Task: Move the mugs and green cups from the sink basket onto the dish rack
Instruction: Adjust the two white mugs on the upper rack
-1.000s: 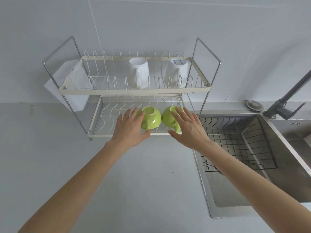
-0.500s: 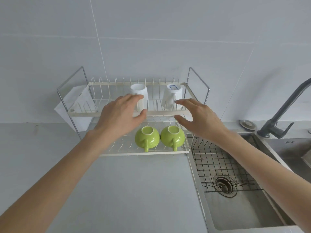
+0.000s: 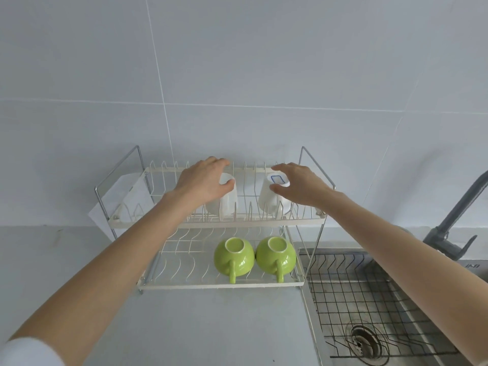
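Two white mugs stand upside down on the upper tier of the dish rack [image 3: 303,221]. My left hand [image 3: 203,184] covers the left white mug [image 3: 224,204], thumb on its near side and fingers over the far side. My right hand [image 3: 298,184] wraps thumb and fingers around the upturned base of the right white mug [image 3: 270,202], which has a blue-outlined label. Two green cups [image 3: 233,256] [image 3: 275,253] sit upside down side by side on the lower tier, handles pointing toward me.
The black wire sink basket [image 3: 369,291] lies in the steel sink at the right, with the drain [image 3: 363,339] visible beneath it. A grey faucet [image 3: 456,228] rises at the far right. A white cloth [image 3: 124,199] hangs on the rack's left end.
Both hands have left the green cups on the lower tier, risen to the upper tier and closed around the two white mugs. The view has tilted upward.
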A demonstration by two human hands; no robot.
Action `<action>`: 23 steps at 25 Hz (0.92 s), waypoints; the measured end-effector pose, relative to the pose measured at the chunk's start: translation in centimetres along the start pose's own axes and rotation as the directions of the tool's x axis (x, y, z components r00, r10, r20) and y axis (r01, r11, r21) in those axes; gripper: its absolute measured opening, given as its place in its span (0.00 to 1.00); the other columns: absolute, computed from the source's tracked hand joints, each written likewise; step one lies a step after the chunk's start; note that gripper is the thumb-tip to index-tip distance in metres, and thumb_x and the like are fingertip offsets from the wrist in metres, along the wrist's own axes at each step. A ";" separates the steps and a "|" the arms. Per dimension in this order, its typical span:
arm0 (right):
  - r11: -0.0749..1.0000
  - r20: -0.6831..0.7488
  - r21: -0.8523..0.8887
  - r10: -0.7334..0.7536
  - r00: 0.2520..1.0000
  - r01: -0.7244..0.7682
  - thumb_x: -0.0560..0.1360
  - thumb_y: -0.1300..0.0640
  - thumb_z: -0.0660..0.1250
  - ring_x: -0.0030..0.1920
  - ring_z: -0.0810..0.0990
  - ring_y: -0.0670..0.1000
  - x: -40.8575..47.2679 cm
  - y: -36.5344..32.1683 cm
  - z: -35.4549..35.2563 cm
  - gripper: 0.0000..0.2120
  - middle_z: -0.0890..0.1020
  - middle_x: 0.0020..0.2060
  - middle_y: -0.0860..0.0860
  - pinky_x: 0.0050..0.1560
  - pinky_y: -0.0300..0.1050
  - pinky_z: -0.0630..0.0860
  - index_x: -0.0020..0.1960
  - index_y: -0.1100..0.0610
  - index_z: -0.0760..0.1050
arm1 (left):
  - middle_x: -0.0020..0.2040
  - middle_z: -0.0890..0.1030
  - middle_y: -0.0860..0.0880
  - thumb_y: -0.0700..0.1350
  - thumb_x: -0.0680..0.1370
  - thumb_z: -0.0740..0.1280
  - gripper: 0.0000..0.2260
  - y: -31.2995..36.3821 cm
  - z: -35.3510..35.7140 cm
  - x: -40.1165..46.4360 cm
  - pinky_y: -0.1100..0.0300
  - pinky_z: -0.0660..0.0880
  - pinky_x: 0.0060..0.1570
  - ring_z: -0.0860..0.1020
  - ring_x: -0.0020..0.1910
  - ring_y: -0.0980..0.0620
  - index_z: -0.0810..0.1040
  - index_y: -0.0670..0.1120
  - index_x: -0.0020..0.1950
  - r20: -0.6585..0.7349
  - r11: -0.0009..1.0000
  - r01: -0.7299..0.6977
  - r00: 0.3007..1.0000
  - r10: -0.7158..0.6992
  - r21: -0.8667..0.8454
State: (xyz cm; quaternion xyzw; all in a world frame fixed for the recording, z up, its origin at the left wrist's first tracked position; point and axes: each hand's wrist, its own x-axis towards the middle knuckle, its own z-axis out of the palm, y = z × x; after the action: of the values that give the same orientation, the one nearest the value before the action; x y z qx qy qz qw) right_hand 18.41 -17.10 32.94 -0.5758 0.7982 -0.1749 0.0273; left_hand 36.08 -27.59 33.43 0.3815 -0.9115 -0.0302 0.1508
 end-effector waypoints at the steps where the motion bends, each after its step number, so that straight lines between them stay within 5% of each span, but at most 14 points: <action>1: 1.000 0.032 -0.013 0.011 0.999 -0.011 0.74 0.48 0.63 0.67 0.67 0.56 0.7 0.2 0.3 0.26 0.70 0.67 0.55 0.63 0.53 0.67 0.70 0.53 0.62 | 0.69 0.68 0.47 0.53 0.76 0.59 0.23 -0.2 0.5 0.5 0.50 0.69 0.58 0.68 0.66 0.44 0.63 0.49 0.69 0.038 1.000 0.003 0.999 -0.003 0.011; 6: 0.997 0.132 -0.025 0.074 0.989 -0.071 0.72 0.49 0.66 0.67 0.65 0.60 2.8 1.1 1.6 0.30 0.69 0.66 0.57 0.64 0.55 0.68 0.70 0.55 0.61 | 0.71 0.65 0.47 0.51 0.75 0.61 0.25 -1.5 2.9 2.2 0.48 0.68 0.59 0.65 0.68 0.44 0.61 0.49 0.70 0.178 1.000 0.011 0.984 -0.012 0.004; 23: 0.991 0.169 -0.116 0.090 0.981 -0.071 0.72 0.53 0.66 0.63 0.70 0.58 3.0 2.7 0.5 0.28 0.71 0.64 0.56 0.57 0.51 0.70 0.69 0.55 0.61 | 0.64 0.66 0.44 0.50 0.73 0.64 0.23 3.8 5.1 4.7 0.50 0.69 0.56 0.67 0.63 0.40 0.64 0.47 0.66 0.184 0.992 -0.052 0.980 0.073 -0.116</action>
State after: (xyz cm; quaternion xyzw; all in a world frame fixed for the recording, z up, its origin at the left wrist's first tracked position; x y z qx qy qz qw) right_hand 15.10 -19.26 32.13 -0.5567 0.8238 -0.0785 0.0724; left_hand 28.85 -28.51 30.36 0.3391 -0.9301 -0.1118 0.0858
